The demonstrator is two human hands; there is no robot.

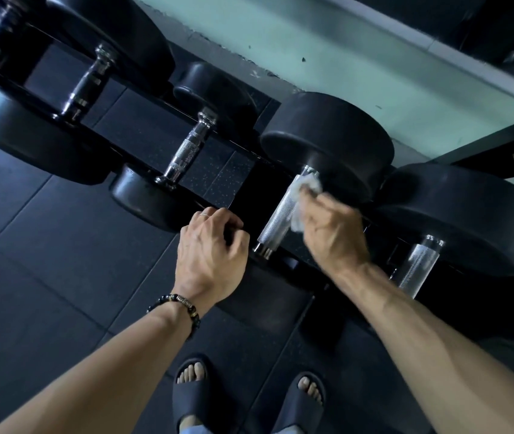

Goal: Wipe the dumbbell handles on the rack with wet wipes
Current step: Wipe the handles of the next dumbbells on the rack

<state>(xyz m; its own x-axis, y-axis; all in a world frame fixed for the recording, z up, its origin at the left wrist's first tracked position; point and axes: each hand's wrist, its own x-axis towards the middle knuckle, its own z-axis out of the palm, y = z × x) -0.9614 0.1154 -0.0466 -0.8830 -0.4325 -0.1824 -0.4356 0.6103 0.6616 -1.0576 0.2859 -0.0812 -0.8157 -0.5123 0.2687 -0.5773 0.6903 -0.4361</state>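
From the head view, the right hand (pixel 332 233) has its fingers (pixel 315 197) curled round a crumpled white wet wipe (pixel 304 195), pinching it and pressing it against the far end of a knurled metal dumbbell handle (pixel 276 219), close to the large black weight head (pixel 327 142) at the back. Part of the wipe hangs down beside the handle, under the palm. The near half of that handle lies bare, just left of the right hand, running down to a chrome collar by the front rail of the rack (pixel 240 186).

The left hand (pixel 210 255) sits just left of the same handle, not touching it. Its fingers (pixel 233 225) are loosely curled over the front edge of the rack and hold nothing that shows; whether they rest on the rail or hang just above it cannot be told. A thin ring shows on one finger, and a beaded bracelet (pixel 175 306) circles the wrist.

Further dumbbell handles lie on the rack to either side: a smaller dumbbell (pixel 186 151) to the left, another knurled handle (pixel 418 264) to the right.

A dark plate at the right edge bears pale lettering, cut off and unreadable.

Below, two feet in dark slides (pixel 301 399) stand on the black rubber floor (pixel 45 261)
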